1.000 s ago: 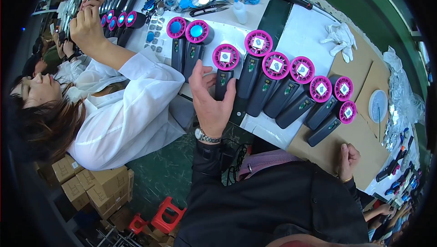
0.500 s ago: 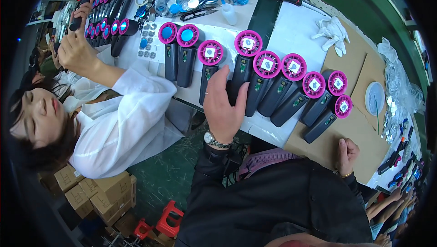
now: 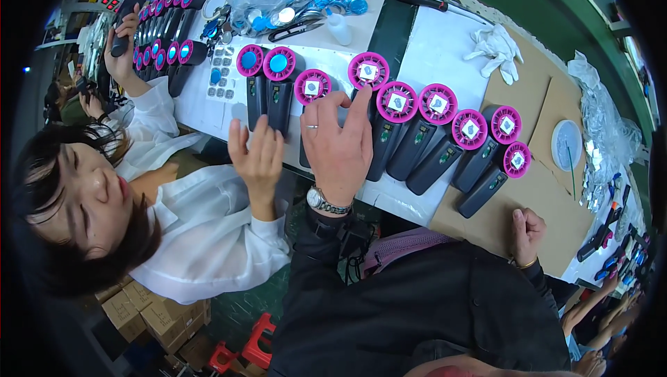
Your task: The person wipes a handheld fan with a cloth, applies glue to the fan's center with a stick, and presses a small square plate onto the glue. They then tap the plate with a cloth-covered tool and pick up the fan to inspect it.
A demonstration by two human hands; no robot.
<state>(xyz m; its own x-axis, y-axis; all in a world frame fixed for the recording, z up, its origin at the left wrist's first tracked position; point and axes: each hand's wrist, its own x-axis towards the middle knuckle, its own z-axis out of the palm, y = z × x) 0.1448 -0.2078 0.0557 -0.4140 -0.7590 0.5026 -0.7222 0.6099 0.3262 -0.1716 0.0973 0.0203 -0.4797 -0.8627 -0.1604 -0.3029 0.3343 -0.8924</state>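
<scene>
Fingers (image 3: 333, 101) of my left hand (image 3: 338, 146) curl; I cannot tell whether they grip. Just past my thumb (image 3: 360, 105) shows a pink-ringed handheld fan (image 3: 368, 70), long axis toward me; my loosely fisted right hand (image 3: 529, 235) is farther.

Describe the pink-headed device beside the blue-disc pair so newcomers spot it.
On the white-covered table, find the person's left hand with a silver wristwatch. Just beyond its knuckles shows a black-handled device with a round pink head. Its white square is the row's leftmost; the two devices on its left bear blue discs.
</scene>
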